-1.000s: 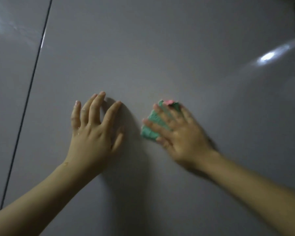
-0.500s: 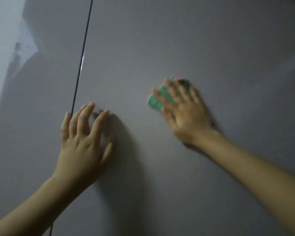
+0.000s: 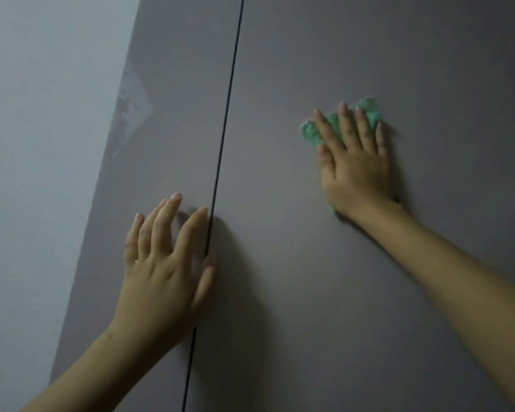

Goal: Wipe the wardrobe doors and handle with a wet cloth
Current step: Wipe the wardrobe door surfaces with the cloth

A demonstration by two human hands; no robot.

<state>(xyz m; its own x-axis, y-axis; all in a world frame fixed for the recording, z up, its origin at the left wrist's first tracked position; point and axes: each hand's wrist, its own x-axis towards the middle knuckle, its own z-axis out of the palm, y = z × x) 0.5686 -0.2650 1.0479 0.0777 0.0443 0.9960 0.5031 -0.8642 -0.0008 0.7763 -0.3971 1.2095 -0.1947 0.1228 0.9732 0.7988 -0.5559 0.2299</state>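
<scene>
Pressing green cloth (image 3: 311,132) on wardrobe door (image 3: 339,292), right hand (image 3: 354,171) flat

wall (image 3: 36,173) | pale blue-grey, plain | fills the left side

The scene is dim and grey, with soft grain throughout. Left of the door seam (image 3: 224,138) the wall (image 3: 42,144) is paler, and a faint smeared sheen (image 3: 131,111) lies on the door (image 3: 173,69). The left hand (image 3: 164,263) throws a broad, soft shadow (image 3: 238,278) rightward across the seam, so the light probably comes from the left. Right of the seam, the right hand (image 3: 354,171) looks slightly blurred.
</scene>
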